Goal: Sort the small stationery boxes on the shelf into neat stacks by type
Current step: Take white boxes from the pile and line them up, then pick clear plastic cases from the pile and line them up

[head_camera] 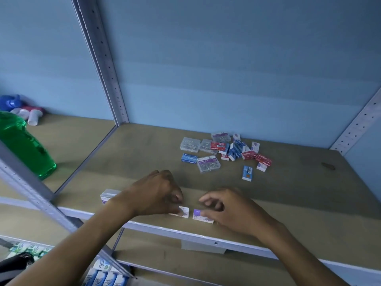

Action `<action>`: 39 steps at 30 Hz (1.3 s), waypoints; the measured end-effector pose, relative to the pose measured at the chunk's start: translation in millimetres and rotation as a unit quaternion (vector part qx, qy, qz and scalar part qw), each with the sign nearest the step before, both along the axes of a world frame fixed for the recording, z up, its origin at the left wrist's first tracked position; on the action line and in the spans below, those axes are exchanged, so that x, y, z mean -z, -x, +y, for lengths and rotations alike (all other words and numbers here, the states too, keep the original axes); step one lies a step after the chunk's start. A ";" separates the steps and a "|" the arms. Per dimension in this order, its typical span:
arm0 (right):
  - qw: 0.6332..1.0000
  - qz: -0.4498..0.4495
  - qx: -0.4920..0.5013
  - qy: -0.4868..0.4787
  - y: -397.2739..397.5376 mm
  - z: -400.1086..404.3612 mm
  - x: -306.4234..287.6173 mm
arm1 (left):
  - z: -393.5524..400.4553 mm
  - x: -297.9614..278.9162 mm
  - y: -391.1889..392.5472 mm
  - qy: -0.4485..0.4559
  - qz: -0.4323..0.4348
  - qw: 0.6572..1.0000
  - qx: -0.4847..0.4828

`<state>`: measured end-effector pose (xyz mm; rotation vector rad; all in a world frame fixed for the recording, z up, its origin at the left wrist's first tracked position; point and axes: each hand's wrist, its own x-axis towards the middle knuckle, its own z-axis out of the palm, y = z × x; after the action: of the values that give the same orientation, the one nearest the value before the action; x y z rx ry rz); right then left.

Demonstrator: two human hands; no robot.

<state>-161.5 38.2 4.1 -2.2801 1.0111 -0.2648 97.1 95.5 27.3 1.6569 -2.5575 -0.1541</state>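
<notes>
Near the front edge of the brown shelf board [144, 153], my left hand [152, 193] pinches a small white-and-purple box [182, 211] with curled fingers. Right beside it, my right hand [228, 209] pinches a second white-and-purple box [201, 216]. Both boxes lie on the board, a small gap between them. Behind my left wrist sits a stack of similar white boxes [109, 195], partly hidden. Farther back lies a loose pile [226, 151] of clear paper-clip cases, blue staple boxes and red staple boxes. One blue box [247, 172] stands apart in front of the pile.
Perforated metal uprights [103, 65] frame the bay, with another [358, 124] at the back right. A green plastic bottle [22, 143] and small cups [31, 116] sit on the neighbouring shelf at left. Blue-and-white cartons [105, 275] fill the lower shelf.
</notes>
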 end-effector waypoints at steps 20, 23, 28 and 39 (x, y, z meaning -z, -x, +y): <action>0.992 0.059 0.086 0.068 13.5 -84.8 -5.7 | -128.0 12.5 -3.4 0.023 0.077 0.981 -0.177; 0.997 0.016 0.032 0.074 -9.0 -96.4 -7.3 | -152.4 12.3 -17.8 -0.010 0.082 0.977 -0.196; 0.993 0.059 0.006 0.097 -36.0 -112.5 -0.6 | -177.1 25.4 -26.4 -0.078 0.058 0.977 -0.192; 0.994 0.015 0.061 0.087 -29.3 -110.5 3.0 | -182.2 14.3 -28.8 0.002 0.118 0.978 -0.174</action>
<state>-132.2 -72.3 1.1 -2.3872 1.1874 -0.3845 125.9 -86.7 13.0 1.9220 -2.0631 -0.2985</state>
